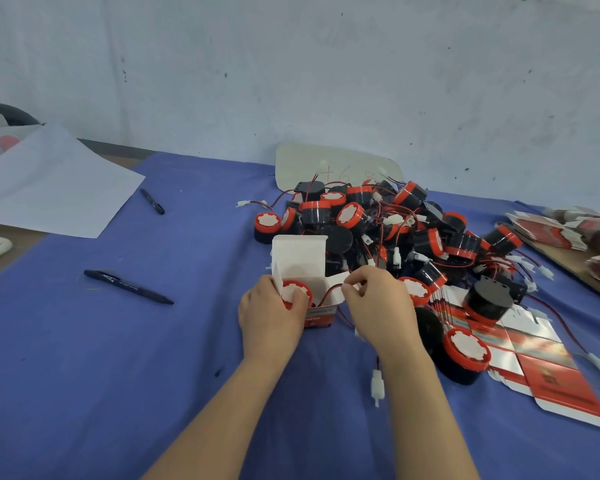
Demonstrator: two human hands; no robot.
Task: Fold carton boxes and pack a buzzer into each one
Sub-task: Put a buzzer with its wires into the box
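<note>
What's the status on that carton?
Left grip holds carton, thumb on buzzer seated inside. Right grip pinches side flap. Lid open. Red wire hangs over rim, not tucked.

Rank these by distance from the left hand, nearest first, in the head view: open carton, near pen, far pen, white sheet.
1. open carton, gripped by the left hand.
2. near pen, lying off to its left.
3. far pen, farther back on the left.
4. white sheet, at the far left corner.
</note>
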